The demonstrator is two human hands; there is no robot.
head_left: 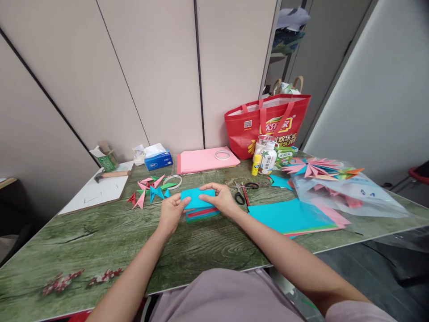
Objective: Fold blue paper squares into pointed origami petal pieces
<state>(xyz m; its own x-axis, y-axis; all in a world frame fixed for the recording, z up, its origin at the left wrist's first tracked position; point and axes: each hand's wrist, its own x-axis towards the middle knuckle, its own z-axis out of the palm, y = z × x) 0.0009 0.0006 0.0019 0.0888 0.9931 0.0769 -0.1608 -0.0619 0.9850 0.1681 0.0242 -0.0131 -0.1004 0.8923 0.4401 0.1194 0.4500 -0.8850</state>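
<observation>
A folded piece of blue paper (197, 198) is held up between both hands over the middle of the table. My left hand (170, 212) pinches its left end, thumb on the near face. On the right end, my right hand (221, 197) grips it with the thumb across the front and fingers along the top edge. Just below and behind it lies a small stack of folded coloured papers (203, 216), blue, red and green, partly hidden by the held piece. Folded pointed paper pieces (156, 193) in pink, blue, green and red lie beyond my left hand.
Scissors (239, 197) and a red pencil (246, 196) lie right of my hands, near blue sheets (288, 215). Behind stand a glue stick (256, 165), a white bottle (268, 158) and a red bag (241, 129). Pink sheets (201, 161), a tissue pack (158, 161) and a hammer (114, 174) lie farther back.
</observation>
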